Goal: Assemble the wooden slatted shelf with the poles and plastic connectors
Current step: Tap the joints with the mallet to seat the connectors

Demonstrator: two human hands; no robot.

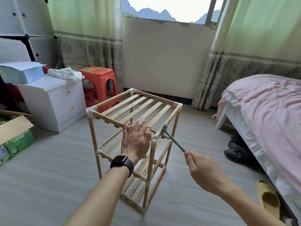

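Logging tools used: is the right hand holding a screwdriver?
No, the right hand grips a small green hammer, its head close to the near-right white connector.

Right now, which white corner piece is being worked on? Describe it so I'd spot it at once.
Find the wooden shelf on the floor between the white cabinet and the pink bed. At its top tier's near right corner sits a white plastic connector, just right of the left hand. Alone among the corners, it has a small green hammer beside it.
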